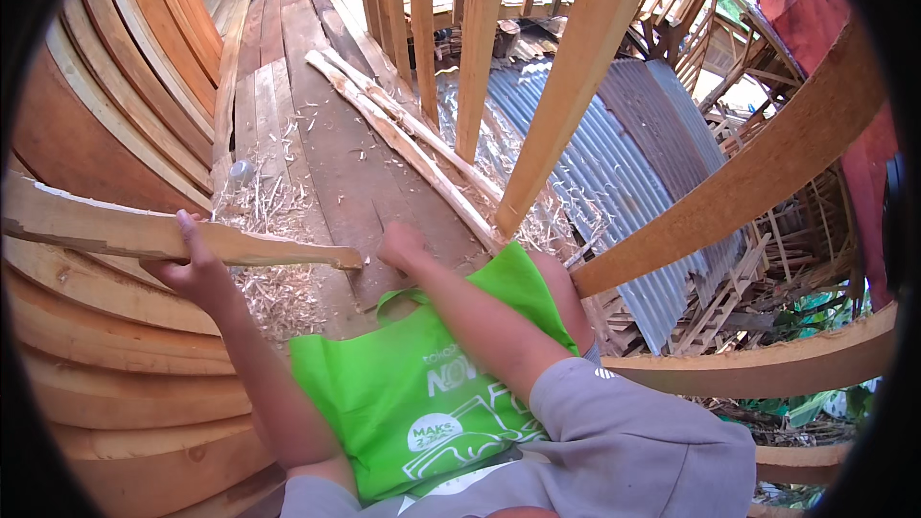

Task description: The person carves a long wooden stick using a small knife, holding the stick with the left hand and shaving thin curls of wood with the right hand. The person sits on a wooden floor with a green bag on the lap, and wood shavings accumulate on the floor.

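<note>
My left hand (189, 264) is wrapped round a long pale piece of wood (254, 246), holding it level. The wood is broad at the left edge of the view and narrows to a thin, blunt tip. Just right of that tip, my right hand (400, 244) is closed in a fist, apart from the wood. Whatever the fist may hold is hidden. A green cloth bag (384, 393) with white print lies across my lap beneath both forearms.
Wood shavings (273, 297) litter the plank floor (321, 163). Two peeled poles (403, 134) lie along the slatted railing (552, 86). Stacked boards (125, 364) curve along the left. A small clear cup (242, 173) sits among shavings. Beyond the railing is a corrugated metal sheet (585, 144).
</note>
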Action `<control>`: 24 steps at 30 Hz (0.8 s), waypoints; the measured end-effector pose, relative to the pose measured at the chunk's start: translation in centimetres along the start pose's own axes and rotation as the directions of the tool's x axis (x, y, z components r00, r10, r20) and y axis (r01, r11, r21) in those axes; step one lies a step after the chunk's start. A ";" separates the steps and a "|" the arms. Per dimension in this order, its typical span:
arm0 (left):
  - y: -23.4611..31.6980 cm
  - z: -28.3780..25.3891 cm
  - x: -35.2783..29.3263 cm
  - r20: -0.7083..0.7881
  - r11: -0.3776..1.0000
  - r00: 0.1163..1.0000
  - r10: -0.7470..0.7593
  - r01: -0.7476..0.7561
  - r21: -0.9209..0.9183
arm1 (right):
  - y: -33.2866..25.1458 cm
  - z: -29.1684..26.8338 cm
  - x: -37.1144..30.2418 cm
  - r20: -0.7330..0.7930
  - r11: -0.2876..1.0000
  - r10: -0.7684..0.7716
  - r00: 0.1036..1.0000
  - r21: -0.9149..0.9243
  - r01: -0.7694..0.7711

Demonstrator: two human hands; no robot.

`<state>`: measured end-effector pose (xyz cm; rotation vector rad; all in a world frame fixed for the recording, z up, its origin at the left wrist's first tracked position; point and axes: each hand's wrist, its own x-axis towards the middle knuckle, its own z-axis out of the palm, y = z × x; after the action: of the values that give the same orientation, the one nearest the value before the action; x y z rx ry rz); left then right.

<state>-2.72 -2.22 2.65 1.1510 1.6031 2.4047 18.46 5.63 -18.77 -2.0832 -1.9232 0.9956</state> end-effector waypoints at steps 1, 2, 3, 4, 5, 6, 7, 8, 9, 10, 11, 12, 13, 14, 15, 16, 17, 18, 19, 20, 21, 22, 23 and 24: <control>-0.3 0.0 0.0 0.004 0.999 1.000 -0.022 0.022 -0.038 | -0.3 -0.3 -0.3 -0.001 0.999 -0.019 1.000 0.047 0.019; -0.5 -0.1 -0.1 0.010 0.998 1.000 -0.024 0.025 -0.060 | -0.7 -0.5 -0.6 -0.002 0.995 -0.038 0.999 0.093 0.038; -0.2 0.1 -0.2 0.015 0.996 1.000 -0.027 0.028 -0.082 | -1.0 -0.8 -0.8 -0.004 0.989 -0.058 0.998 0.138 0.058; 0.0 0.1 -0.2 0.020 0.994 0.999 -0.029 0.030 -0.103 | -1.4 -1.2 -0.9 0.061 0.979 -0.032 0.998 0.204 0.019; -0.4 -0.1 -0.1 0.035 0.984 0.994 -0.100 0.104 -0.147 | -1.8 -1.6 -0.9 0.128 0.963 -0.011 0.992 0.267 -0.024; -0.6 -0.3 0.2 0.055 0.966 0.984 -0.167 0.175 -0.192 | -2.1 -1.8 -0.8 0.193 0.942 0.005 0.981 0.328 -0.069; -0.8 -0.5 0.4 0.078 0.941 0.970 -0.232 0.244 -0.234 | -2.1 -1.4 -0.5 0.136 0.939 -0.031 0.990 0.344 -0.018; -0.8 -0.5 0.5 0.118 0.925 0.958 -0.261 0.283 -0.254 | -2.0 -0.9 -0.2 0.078 0.934 -0.066 0.995 0.356 0.034; -0.8 -0.5 0.6 0.159 0.907 0.945 -0.287 0.321 -0.271 | -2.1 -0.4 0.1 0.020 0.927 -0.102 0.995 0.366 0.088; -0.8 -0.4 0.7 0.200 0.888 0.929 -0.311 0.359 -0.288 | -2.2 0.1 0.3 0.013 0.913 -0.121 0.993 0.394 0.106; -1.1 -0.3 0.6 0.220 0.870 0.926 -0.307 0.367 -0.331 | -2.2 0.5 0.5 0.005 0.898 -0.140 0.990 0.422 0.125; -1.6 -0.2 0.5 0.238 0.850 0.923 -0.302 0.374 -0.370 | -2.4 1.0 0.7 -0.001 0.881 -0.160 0.987 0.451 0.143; -1.9 0.0 0.4 0.261 0.826 0.919 -0.295 0.383 -0.414 | -2.2 2.1 1.2 -0.055 0.865 -0.201 0.978 0.459 0.204; -2.0 0.2 0.4 0.304 0.805 0.912 -0.276 0.392 -0.445 | -2.2 3.2 1.6 -0.110 0.847 -0.240 0.965 0.463 0.263; -2.3 -0.1 0.5 0.340 0.786 0.904 -0.257 0.401 -0.471 | -2.6 3.3 1.2 -0.157 0.825 -0.281 0.947 0.464 0.322; -2.5 -0.3 0.4 0.376 0.765 0.896 -0.237 0.410 -0.496 | -2.8 3.0 0.8 -0.085 0.830 -0.304 0.949 0.466 0.307; -2.6 -0.5 0.4 0.416 0.767 0.889 -0.189 0.399 -0.502 | -2.8 2.9 0.4 -0.012 0.835 -0.324 0.946 0.467 0.292; -2.4 -0.8 0.3 0.454 0.767 0.880 -0.141 0.387 -0.512 | -3.3 1.9 -0.7 0.060 0.841 -0.342 0.938 0.465 0.277; -2.4 -0.9 0.2 0.490 0.766 0.867 -0.090 0.375 -0.522 | -3.8 0.8 -1.6 0.169 0.885 -0.260 0.951 0.436 0.165; -2.4 -0.8 0.1 0.510 0.762 0.856 -0.084 0.385 -0.521 | -4.4 -0.5 -2.3 0.273 0.918 -0.172 0.946 0.394 0.053; -2.3 -0.6 -0.2 0.530 0.757 0.844 -0.077 0.396 -0.519 | -4.5 -1.1 -2.7 0.370 0.938 -0.078 0.926 0.342 -0.057; -2.1 -0.3 -0.5 0.550 0.753 0.832 -0.071 0.406 -0.517 | -4.2 -0.8 -2.6 0.317 0.941 -0.093 0.944 0.338 -0.021; -1.9 0.0 -0.9 0.554 0.756 0.829 -0.076 0.410 -0.510 | -3.9 -0.3 -2.5 0.265 0.943 -0.108 0.958 0.332 0.014; -1.7 0.3 -1.1 0.556 0.761 0.828 -0.079 0.411 -0.503 | -4.2 -0.3 -2.7 0.212 0.945 -0.128 0.969 0.324 0.054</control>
<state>-2.34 -1.62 0.76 1.1793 0.6794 1.9550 15.23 3.98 -15.41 -1.7495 -1.7909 1.4703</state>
